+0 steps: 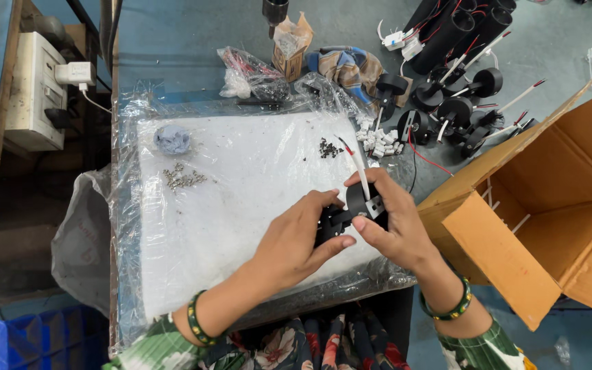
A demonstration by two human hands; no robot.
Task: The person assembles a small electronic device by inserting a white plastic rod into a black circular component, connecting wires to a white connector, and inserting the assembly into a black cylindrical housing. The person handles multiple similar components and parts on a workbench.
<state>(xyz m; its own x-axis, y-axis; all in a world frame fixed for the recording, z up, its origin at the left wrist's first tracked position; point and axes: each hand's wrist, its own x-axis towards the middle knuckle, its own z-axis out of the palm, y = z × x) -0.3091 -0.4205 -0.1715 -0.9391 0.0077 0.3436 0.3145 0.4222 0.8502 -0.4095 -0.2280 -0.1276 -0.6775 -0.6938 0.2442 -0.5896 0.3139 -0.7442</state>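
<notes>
I am seeing a large open brown cardboard box [549, 205] filling the right side of the frame, flaps spread wide. At upper centre a small torn brown paper packet [291, 48] is standing upright, with a crumpled clear plastic bag [251, 74] lying just to its left.

You hold a black fitting [351, 209] with a white sleeved wire pointing up, raised over the desk's [207, 205] front right corner.
</notes>
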